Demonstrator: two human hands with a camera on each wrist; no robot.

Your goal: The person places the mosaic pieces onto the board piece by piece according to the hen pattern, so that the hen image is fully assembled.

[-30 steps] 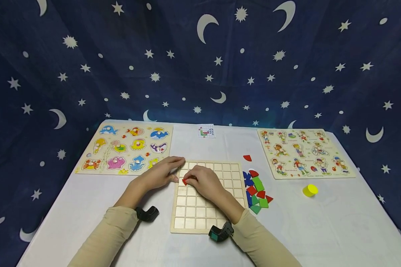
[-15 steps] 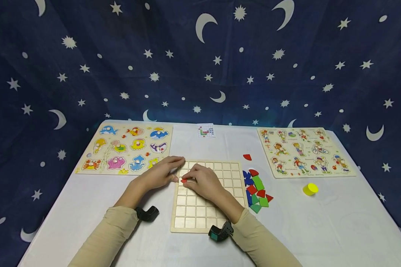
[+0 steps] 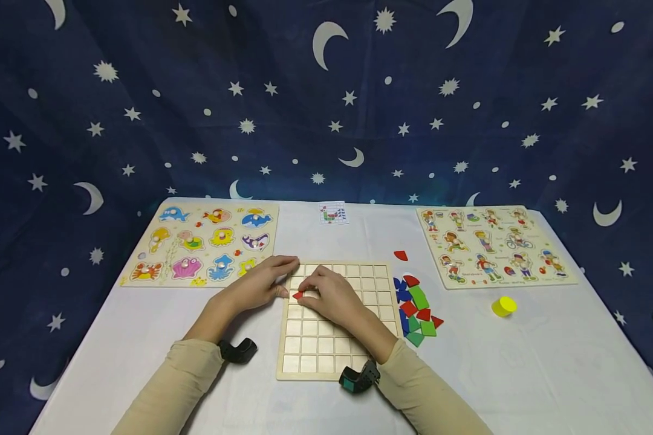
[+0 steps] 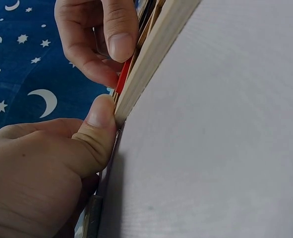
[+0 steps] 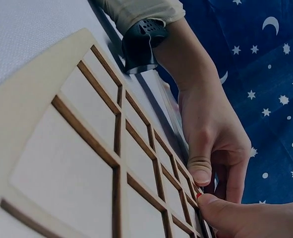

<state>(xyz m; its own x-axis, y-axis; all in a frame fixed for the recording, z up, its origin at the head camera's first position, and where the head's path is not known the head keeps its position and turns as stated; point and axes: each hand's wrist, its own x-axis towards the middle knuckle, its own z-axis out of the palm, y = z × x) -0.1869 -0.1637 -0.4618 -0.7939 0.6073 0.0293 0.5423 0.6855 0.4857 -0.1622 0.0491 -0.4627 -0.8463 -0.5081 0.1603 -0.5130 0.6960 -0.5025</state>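
A small red tile (image 3: 297, 295) is pinched between the thumb and fingers of my right hand (image 3: 332, 297), over the upper left part of a wooden grid board (image 3: 310, 345). In the left wrist view the red tile (image 4: 121, 77) shows edge-on, down at the board's surface; its full shape is hidden by the fingers. My left hand (image 3: 258, 281) lies at the board's upper left corner, fingers stretched out and thumb against the left edge. The squares of the grid that I can see hold no tiles.
Right of the board lie several loose tiles (image 3: 419, 297) in red, green and blue, with a lone red tile (image 3: 401, 256) above them. Around stand a sea-animal puzzle (image 3: 201, 244), a children puzzle (image 3: 497, 248), a small pattern card (image 3: 334, 212) and a yellow cylinder (image 3: 503, 306).
The red tile has turned a little in my right fingers and sits slightly further left. My left hand keeps its place at the board, and the head view has shifted slightly.
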